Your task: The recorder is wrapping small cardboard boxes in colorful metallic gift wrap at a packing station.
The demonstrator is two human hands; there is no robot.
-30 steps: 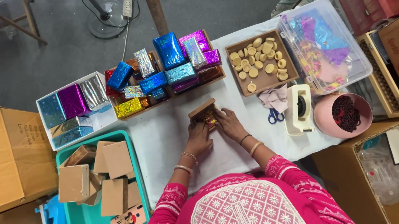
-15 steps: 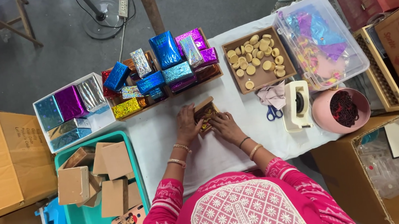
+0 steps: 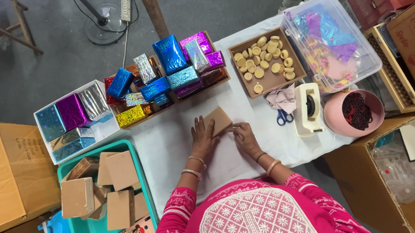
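**Closing the little brown box flat and square**

Near the middle of the frame, on the white table (image 3: 180,142): a small brown box (image 3: 217,120), lid down, tilted a bit. Left hand (image 3: 203,137) lying flat on its left side, fingers spread and pressing, not wrapped round it. Right hand (image 3: 244,134) just beside its lower right edge, fingers curled low; touching the edge, probably, but hard to tell from up here.

Good to press with both hands at once, so the lid sits even on all sides. Best to keep the box flat on the table, not lifted. Worth a feel along the edges for any gap or bit poking out.

Above, in the upper middle: shiny wrapped boxes (image 3: 175,70) in trays. To the right: a tray of round wooden caps (image 3: 264,61), a tape holder (image 3: 309,107) and blue scissors (image 3: 283,117). Lower left: a teal tub (image 3: 146,184) of plain brown boxes. Wise to keep elbows clear of those.
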